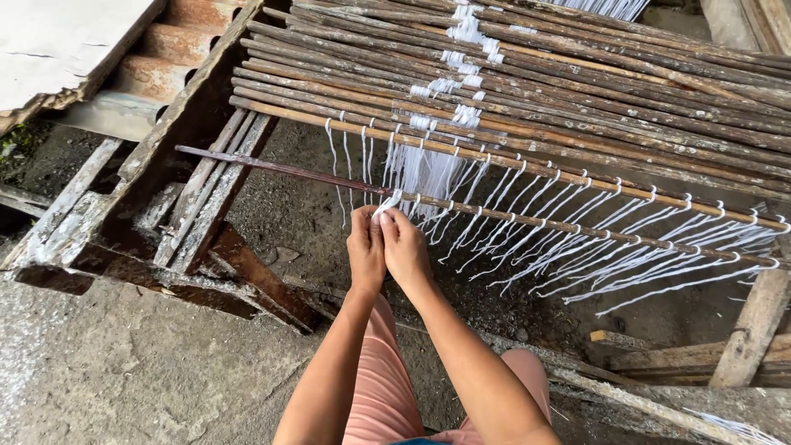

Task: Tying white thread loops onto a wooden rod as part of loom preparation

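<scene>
A: Head view: what is completed?

B: Many sticks (577,91) at upper right are already bound with white string (428,169). The front stick (272,167) is being tied at centre frame; its left stretch is untied.

A: Hand state?

B: Left hand (366,247) and right hand (405,247) are closed, pinching the string.

A: Clearance?

B: Open room is found below; the wooden frame (198,198) bounds the left.

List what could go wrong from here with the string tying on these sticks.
1. Both hands, left hand and right hand, pinch one white string at the front stick; it may slip before it is tight.
2. The loose strings hanging beside it could tangle.
3. The dark end of that stick juts out past the others unsupported, so pulling might shift it.
</scene>
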